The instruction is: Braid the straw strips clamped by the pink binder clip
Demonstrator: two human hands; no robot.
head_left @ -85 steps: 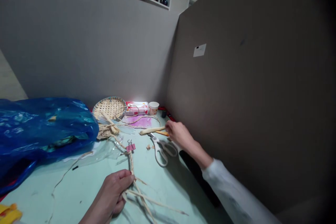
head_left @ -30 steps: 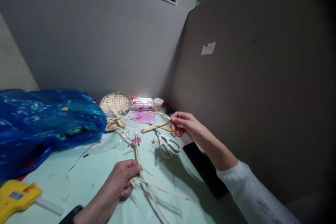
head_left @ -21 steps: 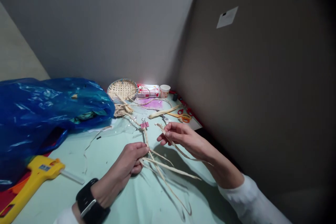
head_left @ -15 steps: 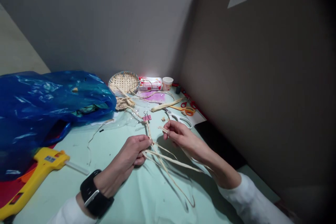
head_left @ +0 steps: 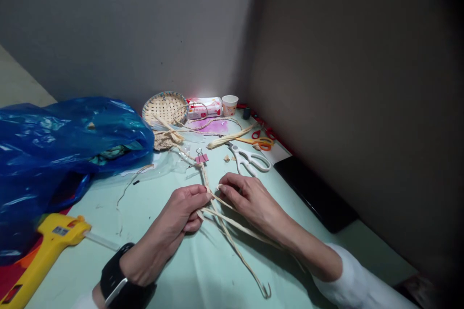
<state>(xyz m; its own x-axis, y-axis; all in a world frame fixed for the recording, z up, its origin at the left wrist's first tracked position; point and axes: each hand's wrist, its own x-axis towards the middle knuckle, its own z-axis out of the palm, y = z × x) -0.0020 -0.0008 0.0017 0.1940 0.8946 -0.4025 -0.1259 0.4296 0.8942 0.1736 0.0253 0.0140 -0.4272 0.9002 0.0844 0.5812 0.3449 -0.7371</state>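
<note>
My left hand (head_left: pixel 190 206) pinches the lower end of a pale straw braid (head_left: pixel 205 177) between thumb and fingers. Loose straw strands (head_left: pixel 235 248) fan out from that grip toward the lower right, one ending in a small hook shape. Just right of the braid, my right hand (head_left: pixel 244 195) is closed with thumb and fingertips on a straw strand, its pale end showing at the fingertips. Above the hands, a pink binder clip (head_left: pixel 201 157) sits at the upper part of the braid, which runs on toward a woven straw piece (head_left: pixel 165 140).
A blue plastic bag (head_left: pixel 76 140) and a yellow glue gun (head_left: pixel 54 241) lie on the left. Behind stand a woven basket (head_left: pixel 166 107), a tissue pack (head_left: pixel 205 107) and a paper cup (head_left: pixel 229 105). White scissors (head_left: pixel 250 159), orange scissors (head_left: pixel 263 143) and a black flat device (head_left: pixel 315 193) are rightward.
My right hand has come left and slightly down, nearer the braid and my left hand. The left hand keeps its pinch. The whole view has shifted slightly.
</note>
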